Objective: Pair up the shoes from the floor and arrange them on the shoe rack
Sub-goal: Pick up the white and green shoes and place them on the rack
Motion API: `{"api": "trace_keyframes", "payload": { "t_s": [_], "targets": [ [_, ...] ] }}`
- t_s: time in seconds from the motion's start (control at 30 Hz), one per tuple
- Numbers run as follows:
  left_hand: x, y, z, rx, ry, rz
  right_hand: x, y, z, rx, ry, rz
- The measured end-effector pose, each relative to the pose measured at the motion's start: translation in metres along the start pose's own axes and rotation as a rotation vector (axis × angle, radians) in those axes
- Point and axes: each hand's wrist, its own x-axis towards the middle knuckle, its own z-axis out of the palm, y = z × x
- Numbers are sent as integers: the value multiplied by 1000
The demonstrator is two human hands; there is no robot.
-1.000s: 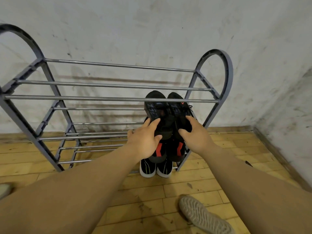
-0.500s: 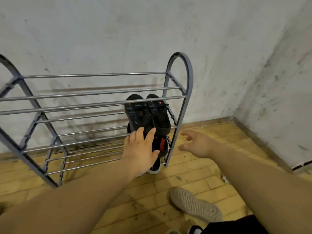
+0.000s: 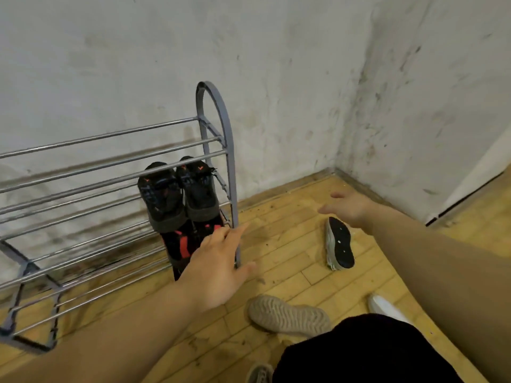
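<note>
A grey metal shoe rack (image 3: 231,150) stands against the wall. At its right end a pair of black shoes (image 3: 177,194) rests on a middle tier, and a black pair with red marks (image 3: 179,244) sits on the tier below. My left hand (image 3: 218,269) hangs open in front of the rack's right post, holding nothing. My right hand (image 3: 348,207) is open, stretched out over a shoe lying on its side with a dark sole (image 3: 340,247). A beige shoe (image 3: 287,317) lies sole-up on the floor nearer me.
The rack's left part holds bare rails. A white shoe (image 3: 387,308) peeks out beside my dark shorts (image 3: 367,352), and a grey shoe (image 3: 258,373) shows at the bottom edge. The walls meet in a corner at the right; the floor is wooden.
Both hands have let go of the black pair, which stays on the rack. My view has swung right, and my right hand has moved right toward the dark-soled shoe.
</note>
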Motion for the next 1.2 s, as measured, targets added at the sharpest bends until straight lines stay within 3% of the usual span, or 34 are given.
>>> {"api": "trace_keyframes", "payload": {
  "t_s": [0.17, 0.33, 0.5, 0.7, 0.87, 1.0, 1.07, 1.2],
  "targets": [
    [50, 31, 26, 19, -123, 64, 24, 116, -6, -144, 52, 163],
    [119, 61, 71, 61, -248, 130, 76, 215, 27, -88, 18, 348],
    [154, 61, 131, 53, -235, 147, 147, 240, 77, -95, 8, 302],
    [146, 23, 188, -86, -284, -20, 207, 257, 128, -121, 120, 320],
    [136, 4, 201, -105, -333, -66, 203, 262, 127, -35, 235, 283],
    [145, 10, 197, -178, -278, -57, 158, 241, 102, 363, 275, 192],
    [145, 22, 197, -209, -276, -46, 108, 240, 87, 534, 253, 197],
    [139, 52, 205, -175, -333, 77, 20, 261, 75, 634, 132, 140]
  ]
}}
